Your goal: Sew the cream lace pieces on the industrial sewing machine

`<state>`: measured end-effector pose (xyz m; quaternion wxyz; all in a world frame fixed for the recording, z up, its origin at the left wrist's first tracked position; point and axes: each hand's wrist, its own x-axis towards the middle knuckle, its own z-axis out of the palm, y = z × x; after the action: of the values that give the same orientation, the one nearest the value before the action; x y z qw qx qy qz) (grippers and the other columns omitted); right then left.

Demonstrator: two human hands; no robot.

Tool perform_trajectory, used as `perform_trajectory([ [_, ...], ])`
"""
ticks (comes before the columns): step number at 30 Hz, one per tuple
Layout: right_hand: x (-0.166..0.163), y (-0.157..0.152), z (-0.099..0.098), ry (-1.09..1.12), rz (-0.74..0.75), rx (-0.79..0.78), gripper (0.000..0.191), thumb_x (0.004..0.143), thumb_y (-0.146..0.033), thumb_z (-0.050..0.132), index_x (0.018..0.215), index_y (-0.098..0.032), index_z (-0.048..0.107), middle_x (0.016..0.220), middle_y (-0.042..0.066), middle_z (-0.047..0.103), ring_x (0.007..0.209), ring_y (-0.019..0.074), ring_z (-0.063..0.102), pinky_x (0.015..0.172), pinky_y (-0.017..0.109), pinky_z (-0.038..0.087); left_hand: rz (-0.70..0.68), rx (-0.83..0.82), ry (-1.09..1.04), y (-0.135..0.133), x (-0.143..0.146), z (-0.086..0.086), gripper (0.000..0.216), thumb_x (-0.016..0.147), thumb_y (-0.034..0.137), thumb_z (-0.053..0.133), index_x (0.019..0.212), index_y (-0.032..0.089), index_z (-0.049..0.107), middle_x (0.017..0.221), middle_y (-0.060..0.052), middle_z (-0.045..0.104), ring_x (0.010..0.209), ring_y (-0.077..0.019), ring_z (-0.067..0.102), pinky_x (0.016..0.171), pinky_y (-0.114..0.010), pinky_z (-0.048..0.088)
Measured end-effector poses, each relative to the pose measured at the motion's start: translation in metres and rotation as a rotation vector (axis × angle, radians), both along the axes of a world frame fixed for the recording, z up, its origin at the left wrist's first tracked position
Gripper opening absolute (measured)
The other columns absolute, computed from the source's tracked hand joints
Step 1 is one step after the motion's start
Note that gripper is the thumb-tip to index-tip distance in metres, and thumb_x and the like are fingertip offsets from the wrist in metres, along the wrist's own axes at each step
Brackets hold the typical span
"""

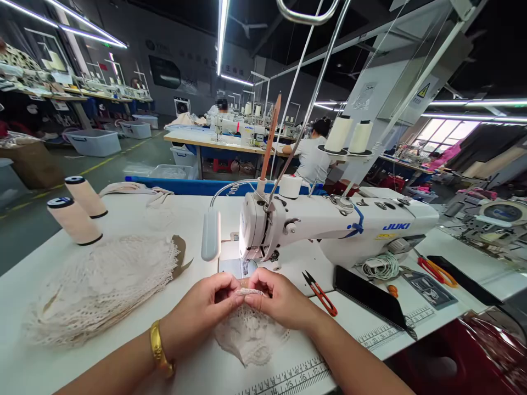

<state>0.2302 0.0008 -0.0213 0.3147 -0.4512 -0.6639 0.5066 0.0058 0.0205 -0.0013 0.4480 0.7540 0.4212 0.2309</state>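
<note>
both hands (247, 304) pinching lace piece (251, 332)

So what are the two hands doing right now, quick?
The left hand is closed, pinching the top edge of the lace piece.
The right hand is closed too, pinching the same lace piece.

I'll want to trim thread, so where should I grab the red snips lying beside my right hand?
Take the red snips by their red handle end, the end nearer you, coming in from the right with the right hand. The dark blade tips aim up-left toward the sewing machine, so this likely keeps fingers off them.
</note>
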Motion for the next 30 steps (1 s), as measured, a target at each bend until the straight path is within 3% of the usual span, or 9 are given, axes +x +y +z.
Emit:
perform_trajectory([
  [5,0.003,-0.002,-0.001,0.208,0.102,-0.118,0.041,0.088,-0.05,0.084,0.099,-0.023,0.055,0.091,-0.002,0.059,0.082,0.015,0.053,0.072,0.026,0.04,-0.045,-0.158,-0.105,-0.009,0.004,-0.001,0.049,0.091,0.068,0.06,0.079,0.021,0.052,0.076,0.003,0.052,0.07,-0.0146,0.044,0.06,-0.024,0.037],
  [10,0.003,-0.004,0.001,0.262,0.14,-0.083,0.044,0.085,-0.052,0.085,0.096,-0.022,0.055,0.085,-0.004,0.052,0.076,0.0132,0.047,0.068,0.024,0.036,-0.086,-0.155,-0.168,-0.015,0.005,-0.001,0.043,0.095,0.062,0.06,0.086,0.02,0.065,0.084,0.0,0.064,0.077,-0.0171,0.055,0.066,-0.025,0.045],
  [13,0.0,-0.006,0.005,0.149,0.039,0.038,0.029,0.088,-0.041,0.08,0.096,-0.023,0.059,0.082,-0.005,0.051,0.074,0.0135,0.046,0.067,0.025,0.035,-0.029,-0.047,-0.131,-0.014,0.003,-0.005,0.035,0.098,0.053,0.059,0.089,0.022,0.071,0.087,-0.001,0.071,0.082,-0.0192,0.064,0.072,-0.027,0.051],
  [17,-0.003,-0.011,0.007,0.003,-0.029,0.369,0.008,0.089,-0.026,0.071,0.088,-0.024,0.064,0.083,-0.004,0.055,0.077,0.0148,0.049,0.073,0.028,0.039,0.042,0.18,-0.101,-0.015,0.0,-0.013,0.024,0.101,0.039,0.056,0.097,0.025,0.075,0.096,-0.001,0.077,0.089,-0.019,0.072,0.08,-0.027,0.056],
  [19,-0.004,-0.013,0.007,-0.011,-0.034,0.453,0.007,0.089,-0.025,0.07,0.089,-0.024,0.063,0.085,-0.004,0.057,0.078,0.0151,0.051,0.076,0.028,0.041,0.051,0.305,-0.092,-0.015,0.0,-0.014,0.023,0.102,0.034,0.055,0.098,0.026,0.076,0.093,0.0,0.076,0.086,-0.017,0.072,0.077,-0.025,0.056],
  [23,-0.004,-0.015,0.003,-0.055,-0.051,0.469,0.016,0.091,-0.031,0.074,0.099,-0.026,0.061,0.09,-0.003,0.063,0.082,0.0171,0.057,0.079,0.03,0.046,0.053,0.492,-0.128,-0.017,0.001,-0.017,0.022,0.105,0.026,0.053,0.105,0.029,0.075,0.086,0.003,0.072,0.078,-0.0131,0.068,0.07,-0.021,0.053],
  [30,-0.004,-0.013,-0.005,-0.07,-0.059,0.744,0.005,0.098,-0.022,0.064,0.099,-0.027,0.064,0.093,0.0,0.067,0.086,0.0179,0.065,0.084,0.032,0.052,0.062,0.631,-0.104,-0.02,-0.001,-0.028,0.025,0.106,0.02,0.053,0.12,0.031,0.071,0.092,0.001,0.07,0.082,-0.0142,0.065,0.074,-0.023,0.052],
])
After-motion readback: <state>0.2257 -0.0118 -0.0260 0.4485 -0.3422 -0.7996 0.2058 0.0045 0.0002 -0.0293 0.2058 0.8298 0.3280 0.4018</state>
